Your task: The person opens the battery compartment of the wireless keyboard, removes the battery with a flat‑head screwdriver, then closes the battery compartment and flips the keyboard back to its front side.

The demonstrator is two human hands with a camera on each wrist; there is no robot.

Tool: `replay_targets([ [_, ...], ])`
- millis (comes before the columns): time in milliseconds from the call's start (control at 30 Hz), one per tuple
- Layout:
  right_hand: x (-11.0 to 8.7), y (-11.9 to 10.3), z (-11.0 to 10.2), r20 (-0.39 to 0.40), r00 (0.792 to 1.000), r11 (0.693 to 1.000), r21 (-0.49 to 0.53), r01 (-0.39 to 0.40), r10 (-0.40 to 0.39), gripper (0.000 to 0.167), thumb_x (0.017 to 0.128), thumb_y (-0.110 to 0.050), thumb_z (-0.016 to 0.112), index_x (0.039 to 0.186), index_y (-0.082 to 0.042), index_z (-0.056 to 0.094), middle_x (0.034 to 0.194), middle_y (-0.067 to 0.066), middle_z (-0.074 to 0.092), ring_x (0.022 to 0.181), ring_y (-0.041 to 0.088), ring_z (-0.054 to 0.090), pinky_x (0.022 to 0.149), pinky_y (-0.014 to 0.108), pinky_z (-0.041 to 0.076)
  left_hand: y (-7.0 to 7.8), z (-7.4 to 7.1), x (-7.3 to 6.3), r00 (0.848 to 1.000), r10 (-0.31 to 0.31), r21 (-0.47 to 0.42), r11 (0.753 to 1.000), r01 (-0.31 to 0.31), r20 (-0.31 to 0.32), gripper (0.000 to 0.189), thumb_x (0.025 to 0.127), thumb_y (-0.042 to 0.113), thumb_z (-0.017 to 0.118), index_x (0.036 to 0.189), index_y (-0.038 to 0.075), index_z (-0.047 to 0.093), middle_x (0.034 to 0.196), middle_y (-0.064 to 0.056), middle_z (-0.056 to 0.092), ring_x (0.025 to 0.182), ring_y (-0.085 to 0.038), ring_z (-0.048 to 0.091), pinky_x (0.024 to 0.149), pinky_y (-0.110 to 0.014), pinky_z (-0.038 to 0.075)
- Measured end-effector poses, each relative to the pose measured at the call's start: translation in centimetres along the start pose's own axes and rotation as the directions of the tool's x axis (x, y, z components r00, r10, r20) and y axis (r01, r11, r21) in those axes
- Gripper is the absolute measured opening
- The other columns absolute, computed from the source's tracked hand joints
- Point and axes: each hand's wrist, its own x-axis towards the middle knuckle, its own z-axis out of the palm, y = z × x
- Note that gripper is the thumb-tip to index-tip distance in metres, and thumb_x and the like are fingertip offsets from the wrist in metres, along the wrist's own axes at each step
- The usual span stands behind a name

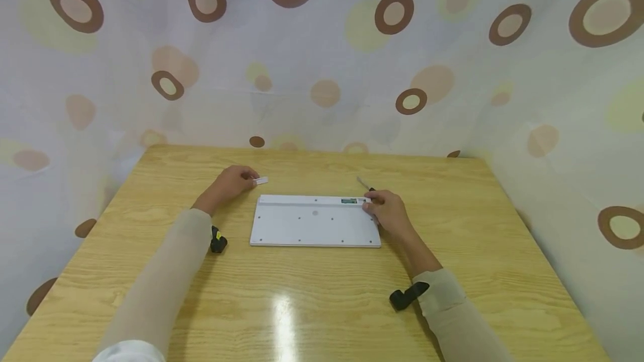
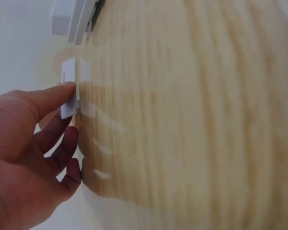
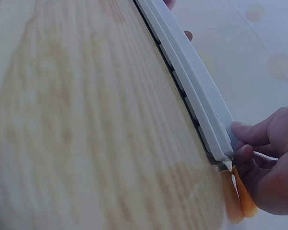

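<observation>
A white keyboard lies face down on the wooden table, its underside dotted with small screws. Near its far right corner the battery slot is uncovered, with a green battery showing inside. My right hand grips that corner, thumb on the underside and fingers at the edge. Just beyond the fingers lies a screwdriver; its orange handle shows beneath the hand in the right wrist view. Between thumb and fingertips my left hand pinches a small white battery cover, close over the table beyond the keyboard's left corner.
The table has a glossy wood-grain top. Behind it and along both sides hangs a pale cloth with brown rings and spots. A black wrist camera sits on the left sleeve, another black camera on the right.
</observation>
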Motion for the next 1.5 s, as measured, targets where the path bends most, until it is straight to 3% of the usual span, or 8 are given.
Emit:
replay_targets([
  [133, 0.0, 0.0, 0.0, -0.002, 1.000, 1.000, 0.004, -0.001, 0.001, 0.032, 0.098, -0.011, 0.065, 0.129, -0.002, 0.066, 0.122, 0.017, 0.058, 0.102, 0.028, 0.052, 0.072, 0.029, 0.045, 0.1, 0.0, -0.1, 1.000, -0.002, 0.008, 1.000, 0.002, 0.012, 0.030, 0.102, 0.016, 0.057, 0.127, 0.001, 0.066, 0.127, -0.021, 0.064, 0.118, -0.035, 0.057, 0.106, -0.053, 0.041],
  [367, 0.0, 0.0, 0.0, 0.002, 1.000, 1.000, 0.014, -0.001, 0.001, 0.032, 0.098, -0.011, 0.065, 0.129, -0.002, 0.066, 0.128, 0.018, 0.058, 0.106, 0.029, 0.052, 0.076, 0.030, 0.046, 0.1, 0.0, 0.1, 1.000, -0.001, 0.018, 1.000, 0.001, 0.017, 0.029, 0.102, 0.015, 0.057, 0.126, 0.001, 0.066, 0.126, -0.021, 0.063, 0.115, -0.035, 0.055, 0.106, -0.053, 0.041],
  [533, 0.1, 0.0, 0.0, 0.009, 1.000, 1.000, 0.013, 0.006, -0.006, 0.032, 0.098, -0.010, 0.065, 0.129, -0.002, 0.065, 0.135, 0.019, 0.057, 0.113, 0.030, 0.050, 0.088, 0.035, 0.045, 0.0, 0.0, 0.1, 1.000, -0.005, -0.009, 1.000, 0.005, 0.010, 0.030, 0.102, 0.015, 0.057, 0.127, 0.001, 0.066, 0.127, -0.021, 0.062, 0.118, -0.035, 0.055, 0.106, -0.053, 0.041],
  [633, 0.1, 0.0, 0.0, 0.009, 1.000, 1.000, 0.010, 0.010, -0.010, 0.032, 0.098, -0.011, 0.065, 0.129, -0.002, 0.066, 0.134, 0.019, 0.057, 0.113, 0.030, 0.050, 0.089, 0.036, 0.044, 0.3, 0.1, 0.1, 1.000, 0.011, -0.047, 0.999, -0.010, 0.004, 0.031, 0.103, 0.016, 0.056, 0.129, 0.001, 0.064, 0.129, -0.021, 0.061, 0.122, -0.037, 0.054, 0.106, -0.054, 0.042],
  [933, 0.0, 0.1, -0.2, 0.007, 1.000, 1.000, 0.010, 0.016, -0.016, 0.031, 0.098, -0.011, 0.065, 0.128, -0.002, 0.066, 0.121, 0.017, 0.059, 0.104, 0.028, 0.051, 0.078, 0.031, 0.045, 4.0, 1.8, 0.1, 0.996, 0.080, -0.134, 0.988, -0.074, 0.033, 0.034, 0.103, 0.020, 0.059, 0.132, 0.004, 0.064, 0.128, -0.016, 0.062, 0.107, -0.030, 0.055, 0.090, -0.044, 0.048],
  [1267, -0.1, 0.1, -0.1, 0.009, 1.000, 1.000, 0.008, 0.017, -0.017, 0.032, 0.099, -0.011, 0.065, 0.130, -0.002, 0.065, 0.130, 0.018, 0.059, 0.110, 0.028, 0.049, 0.087, 0.035, 0.044, 7.8, 4.4, 0.7, 0.988, 0.143, -0.150, 0.980, -0.132, 0.066, 0.032, 0.099, 0.023, 0.065, 0.128, 0.008, 0.068, 0.120, -0.010, 0.066, 0.090, -0.022, 0.055, 0.076, -0.033, 0.046],
  [1500, -0.1, 0.1, 0.0, 0.007, 1.000, 1.000, 0.004, 0.005, -0.005, 0.032, 0.099, -0.012, 0.065, 0.130, -0.003, 0.066, 0.133, 0.018, 0.058, 0.114, 0.029, 0.049, 0.093, 0.038, 0.043, 9.6, 6.3, 0.9, 0.984, 0.152, -0.173, 0.976, -0.135, 0.090, 0.030, 0.099, 0.022, 0.066, 0.126, 0.010, 0.070, 0.116, -0.007, 0.067, 0.092, -0.021, 0.054, 0.080, -0.032, 0.045],
])
